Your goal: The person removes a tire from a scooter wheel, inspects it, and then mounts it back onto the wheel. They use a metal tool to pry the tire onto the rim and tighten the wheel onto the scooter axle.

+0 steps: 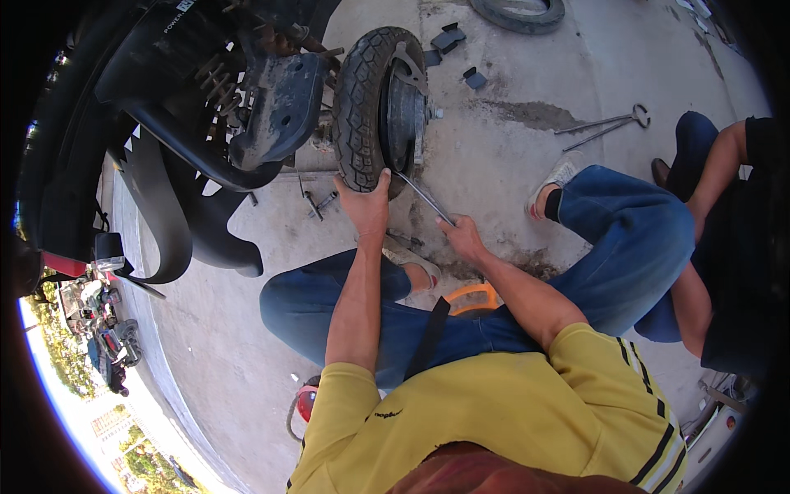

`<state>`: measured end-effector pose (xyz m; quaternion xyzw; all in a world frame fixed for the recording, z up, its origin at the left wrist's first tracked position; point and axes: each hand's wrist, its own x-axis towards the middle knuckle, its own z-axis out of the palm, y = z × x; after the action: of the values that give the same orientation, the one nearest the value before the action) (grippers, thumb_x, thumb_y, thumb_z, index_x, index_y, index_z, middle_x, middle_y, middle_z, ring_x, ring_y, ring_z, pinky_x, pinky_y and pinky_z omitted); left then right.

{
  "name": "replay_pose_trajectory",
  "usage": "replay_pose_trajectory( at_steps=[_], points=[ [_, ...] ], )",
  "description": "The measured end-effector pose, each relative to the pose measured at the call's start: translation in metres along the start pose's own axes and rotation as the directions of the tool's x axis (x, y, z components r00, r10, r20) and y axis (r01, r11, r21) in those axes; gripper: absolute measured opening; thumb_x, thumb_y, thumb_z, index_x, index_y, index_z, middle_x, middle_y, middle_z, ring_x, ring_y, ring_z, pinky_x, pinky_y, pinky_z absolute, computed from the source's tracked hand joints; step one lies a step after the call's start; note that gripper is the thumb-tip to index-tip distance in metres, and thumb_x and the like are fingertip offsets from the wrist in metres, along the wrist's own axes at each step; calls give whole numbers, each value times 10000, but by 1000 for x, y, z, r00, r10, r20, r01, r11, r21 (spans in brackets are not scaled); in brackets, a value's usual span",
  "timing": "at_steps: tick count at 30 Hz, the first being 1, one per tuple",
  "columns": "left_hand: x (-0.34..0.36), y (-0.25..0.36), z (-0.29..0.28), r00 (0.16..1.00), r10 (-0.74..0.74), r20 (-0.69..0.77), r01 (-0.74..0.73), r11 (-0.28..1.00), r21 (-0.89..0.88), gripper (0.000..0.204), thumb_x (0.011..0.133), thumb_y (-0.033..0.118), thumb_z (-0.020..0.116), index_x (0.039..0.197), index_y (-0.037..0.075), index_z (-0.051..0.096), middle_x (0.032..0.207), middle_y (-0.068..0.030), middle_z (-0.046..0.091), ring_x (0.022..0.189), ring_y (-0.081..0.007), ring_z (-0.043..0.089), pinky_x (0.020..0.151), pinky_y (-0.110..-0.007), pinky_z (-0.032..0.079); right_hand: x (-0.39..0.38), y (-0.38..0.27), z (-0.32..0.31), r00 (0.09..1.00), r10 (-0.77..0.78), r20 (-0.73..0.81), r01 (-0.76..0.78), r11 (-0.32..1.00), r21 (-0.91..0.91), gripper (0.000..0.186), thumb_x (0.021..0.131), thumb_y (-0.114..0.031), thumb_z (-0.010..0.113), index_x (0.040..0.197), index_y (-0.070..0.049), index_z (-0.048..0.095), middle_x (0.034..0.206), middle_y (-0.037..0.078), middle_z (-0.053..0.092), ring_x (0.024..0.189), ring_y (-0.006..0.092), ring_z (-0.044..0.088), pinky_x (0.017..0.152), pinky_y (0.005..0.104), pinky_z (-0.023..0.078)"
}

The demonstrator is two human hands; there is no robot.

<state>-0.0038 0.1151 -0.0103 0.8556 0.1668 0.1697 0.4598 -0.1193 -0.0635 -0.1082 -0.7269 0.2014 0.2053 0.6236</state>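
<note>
The person's left hand (364,206) is curled around the near end of a black rubber tyre with chunky tread (355,107), its thumb at the side edge and its fingertips hidden. The right hand (465,239) is closed around the near end of a slim silver metal lever (424,198), whose far end meets the tyre's edge just beside the left thumb. The tyre sits around a round grey metal hub (403,111) in front of the person, next to a black vehicle body with a thick tubular bar (193,156).

Beneath everything spreads a pale grey concrete floor (494,189), scuffed and stained, with a dark patch (535,115) beyond the wheel. Thin metal tools (313,204) lie left of the left hand, and a curved black plastic panel (156,206) is farther left. An orange plastic object (471,295) shows between the person's blue-trousered legs. Long metal tongs (605,128) lie to the right, while small dark pieces (448,39) and a loose black tyre (527,18) rest farther off. At the right edge is a co-worker in dark clothing (741,247). Parked motorcycles (107,333) and sunlit greenery (74,362) show at the lower left.
</note>
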Motion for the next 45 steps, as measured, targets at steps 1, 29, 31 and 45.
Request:
replay_pose_trajectory(
  at_steps=[1,29,31,45],
  points=[
    [0,32,-4,999,-5,50,5,1000,-11,981,745,301,938,1453,-128,412,1306,-311,632,1191,-382,648,1033,-454,486,-2,4,10,1000,12,0,-12,999,35,445,999,-383,698,864,40,687,629,116,535,621,179,475,605,410,431],
    [7,44,17,988,137,-73,-143,986,-88,715,744,157,911,1300,-88,534,1114,-227,700,987,-316,695,896,-406,541,-40,-179,-118,942,-283,181,321,597,-735,209,995,-136,579,1061,53,639,951,293,681,886,493,685,759,558,540],
    [3,50,14,990,114,-81,-125,982,-145,639,748,112,885,1255,-86,551,1103,-254,691,988,-390,696,892,-430,535,-14,-189,-119,916,-312,251,379,473,-795,194,969,-118,588,1047,46,654,947,274,693,878,467,698,756,538,559],
    [-1,42,14,990,133,-45,-138,981,-133,614,756,117,899,1218,-65,538,1070,-202,687,960,-315,676,877,-398,530,30,-221,-69,688,-308,657,565,-340,-751,71,790,-83,693,797,-62,760,863,82,713,873,211,727,646,328,578]
  ],
)
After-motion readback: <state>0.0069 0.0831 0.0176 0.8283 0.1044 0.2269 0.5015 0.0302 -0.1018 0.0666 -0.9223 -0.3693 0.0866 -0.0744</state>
